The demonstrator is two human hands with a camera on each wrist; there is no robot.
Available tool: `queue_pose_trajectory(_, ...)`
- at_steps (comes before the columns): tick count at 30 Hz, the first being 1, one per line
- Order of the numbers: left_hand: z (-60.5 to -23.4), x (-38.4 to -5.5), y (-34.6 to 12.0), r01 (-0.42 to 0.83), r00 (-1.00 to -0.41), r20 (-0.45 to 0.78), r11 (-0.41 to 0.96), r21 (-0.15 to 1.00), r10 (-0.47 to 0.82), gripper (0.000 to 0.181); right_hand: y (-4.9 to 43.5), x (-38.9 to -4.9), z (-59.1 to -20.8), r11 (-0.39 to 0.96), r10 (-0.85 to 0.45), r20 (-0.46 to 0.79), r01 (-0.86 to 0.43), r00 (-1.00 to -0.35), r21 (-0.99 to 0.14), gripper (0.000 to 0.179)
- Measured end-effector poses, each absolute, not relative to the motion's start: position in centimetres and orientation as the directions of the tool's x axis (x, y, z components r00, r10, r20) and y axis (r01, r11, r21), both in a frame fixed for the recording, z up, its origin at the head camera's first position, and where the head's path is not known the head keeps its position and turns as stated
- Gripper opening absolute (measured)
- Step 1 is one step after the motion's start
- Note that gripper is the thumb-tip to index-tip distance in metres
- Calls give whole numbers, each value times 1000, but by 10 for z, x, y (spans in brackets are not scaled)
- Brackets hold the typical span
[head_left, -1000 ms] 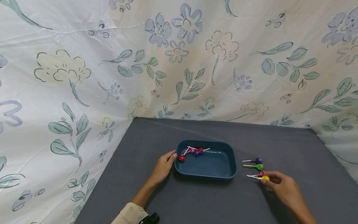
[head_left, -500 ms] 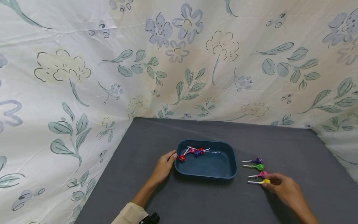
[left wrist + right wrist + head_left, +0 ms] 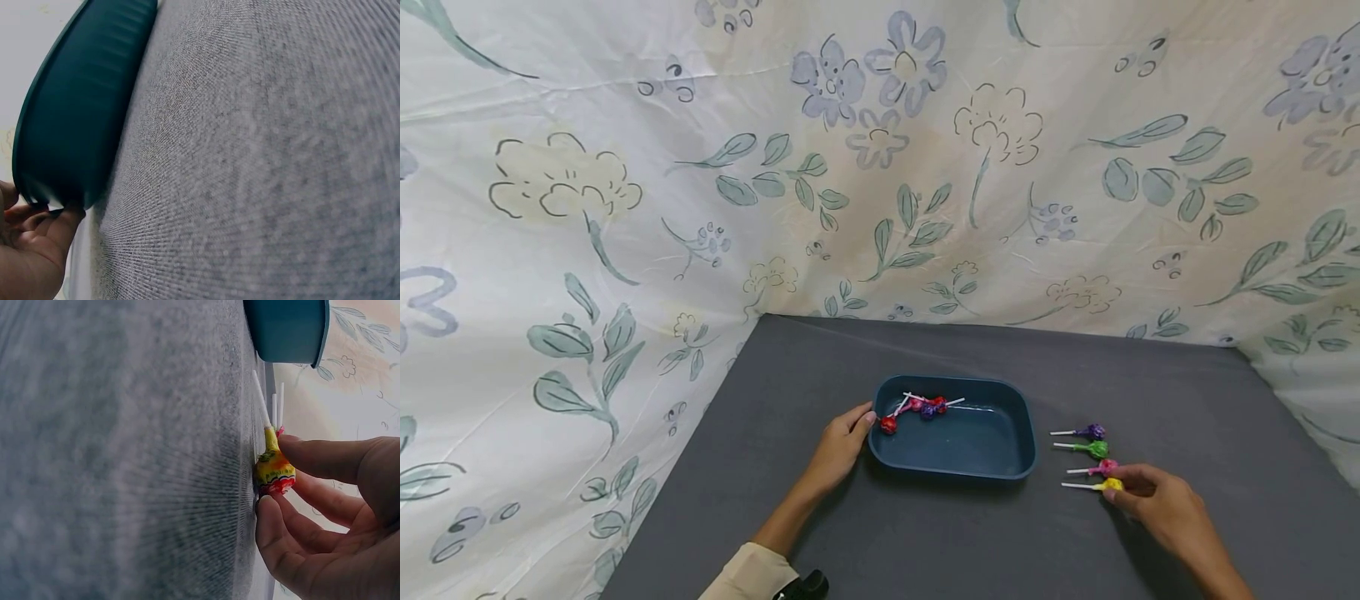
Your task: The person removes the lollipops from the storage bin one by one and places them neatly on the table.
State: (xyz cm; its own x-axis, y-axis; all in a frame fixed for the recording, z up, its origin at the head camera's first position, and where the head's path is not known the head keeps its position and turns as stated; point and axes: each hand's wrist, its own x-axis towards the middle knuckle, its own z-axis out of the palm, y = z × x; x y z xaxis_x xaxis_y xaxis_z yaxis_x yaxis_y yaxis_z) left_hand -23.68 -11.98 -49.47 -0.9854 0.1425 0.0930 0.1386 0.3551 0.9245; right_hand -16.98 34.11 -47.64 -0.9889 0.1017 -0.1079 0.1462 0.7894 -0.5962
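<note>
My left hand [image 3: 841, 443] grips the left end of a dark blue tray [image 3: 955, 475], its thumb at the rim and its fingers against the end wall in the left wrist view. Inside the tray, towards its left, several red, pink and purple lollipops lie bunched. On the right, my right hand [image 3: 1165, 504] pinches the wrapped head of a yellow lollipop [image 3: 275, 467] between thumb and finger, low at the cloth. Its white stick points left. Just beyond it lie a pink lollipop [image 3: 1105, 467], a green lollipop [image 3: 1097, 449] and a purple lollipop [image 3: 1094, 432], sticks also leftward.
Dark grey cloth [image 3: 970, 533] covers the table. A white flower-printed curtain [image 3: 865, 233] hangs behind the table and along both sides. A black band [image 3: 805, 586] sits by the left sleeve.
My right hand has shifted the yellow lollipop slightly towards me, away from the pink one, and its stick now runs nearly level beside the others. The left hand and tray stay put.
</note>
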Motion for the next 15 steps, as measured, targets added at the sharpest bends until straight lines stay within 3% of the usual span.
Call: queue_pose_trajectory(15,-495,-237,-120,130,-986,83,363,923,142,46,327,-176,-452,767,165,-83,181,-983,-616,54)
